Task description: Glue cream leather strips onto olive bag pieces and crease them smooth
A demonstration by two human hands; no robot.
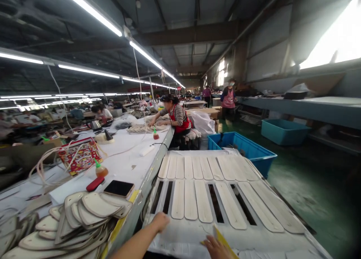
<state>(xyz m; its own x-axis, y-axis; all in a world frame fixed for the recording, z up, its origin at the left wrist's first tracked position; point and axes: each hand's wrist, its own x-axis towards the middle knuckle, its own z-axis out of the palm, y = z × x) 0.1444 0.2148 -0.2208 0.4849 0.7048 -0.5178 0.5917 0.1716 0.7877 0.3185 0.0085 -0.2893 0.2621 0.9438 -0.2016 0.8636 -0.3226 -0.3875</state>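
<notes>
My left hand is curled above the near left part of a white-covered board, close to a dark strip. What its fingers hold, if anything, is hidden. At the bottom edge my right hand is closed against a yellow flat piece, whose exact kind I cannot make out. Beyond both hands, long pale panels with rounded ends lie in two rows on the board. Several dark narrow strips show between the panels of the nearer row.
Stacked pale curved pieces lie on the left table, near a phone, a red case and an orange-filled bottle. A blue bin stands behind the board. A co-worker in a red apron leans over the table.
</notes>
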